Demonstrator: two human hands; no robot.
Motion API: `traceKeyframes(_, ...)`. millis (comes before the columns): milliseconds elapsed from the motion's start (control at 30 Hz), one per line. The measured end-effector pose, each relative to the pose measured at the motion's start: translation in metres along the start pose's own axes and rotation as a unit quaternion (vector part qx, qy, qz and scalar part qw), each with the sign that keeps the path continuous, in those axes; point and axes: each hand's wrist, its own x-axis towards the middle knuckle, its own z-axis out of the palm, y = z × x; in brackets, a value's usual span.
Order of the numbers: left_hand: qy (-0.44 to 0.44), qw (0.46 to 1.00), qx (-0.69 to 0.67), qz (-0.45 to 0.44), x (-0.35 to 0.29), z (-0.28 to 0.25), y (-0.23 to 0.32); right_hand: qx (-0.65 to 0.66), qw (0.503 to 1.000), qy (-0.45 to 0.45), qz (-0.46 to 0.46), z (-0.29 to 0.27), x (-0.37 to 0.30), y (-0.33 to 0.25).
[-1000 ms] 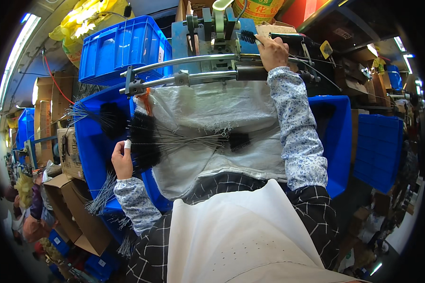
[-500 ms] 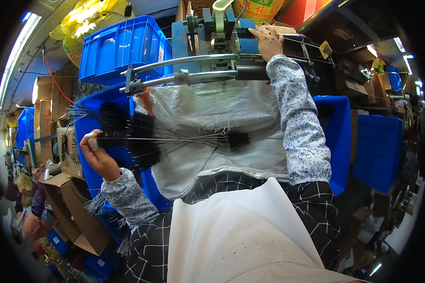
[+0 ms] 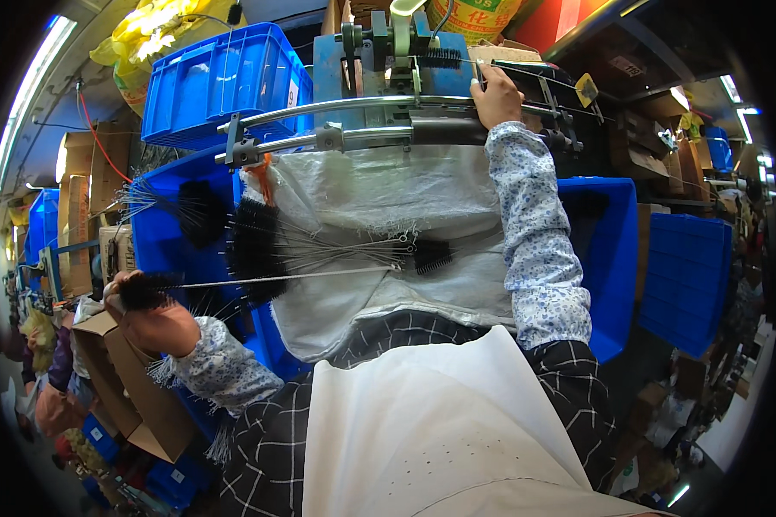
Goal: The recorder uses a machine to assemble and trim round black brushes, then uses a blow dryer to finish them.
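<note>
My left hand [image 3: 159,326] is out at the left, its fingers closed around the black bristle end of a wire brush [image 3: 149,291]. That brush's thin metal stem reaches right across my lap. Below the machine rails, a bundle of similar black wire brushes [image 3: 254,250] lies on a whitish sack cloth [image 3: 388,194], looped stem ends towards the right. My right hand [image 3: 497,99] is up at the blue bench machine [image 3: 336,73], fingers curled just right of another black brush [image 3: 440,58] in it. What its fingertips grip is hard to make out.
Metal rails [image 3: 362,105] cross in front of the machine. Blue bins stand left [image 3: 159,237] and right [image 3: 608,258] of my lap; a blue crate [image 3: 220,82] stands behind. More wire brushes [image 3: 200,211] lie in the left bin. An open cardboard box [image 3: 138,392] is at lower left.
My left hand has moved left and down, drawing a brush away from the bundle and tilting it. My right hand has drawn back slightly from the brush at the machine, its fingers curling.
</note>
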Motion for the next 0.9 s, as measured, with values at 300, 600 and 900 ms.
traceKeyframes(300,0.042,0.993,0.111,-0.010,-0.018,0.002,-0.019,0.000,1.000,0.015,-0.011,0.007,-0.004,-0.013)
traceKeyframes(600,0.056,0.996,0.032,-0.065,-0.021,0.017,-0.011,-0.017,1.000,0.017,-0.012,0.011,-0.006,-0.027)
traceKeyframes(900,0.044,0.996,0.032,-0.072,-0.022,0.020,-0.012,-0.010,1.000,0.009,-0.007,0.021,-0.007,-0.050)
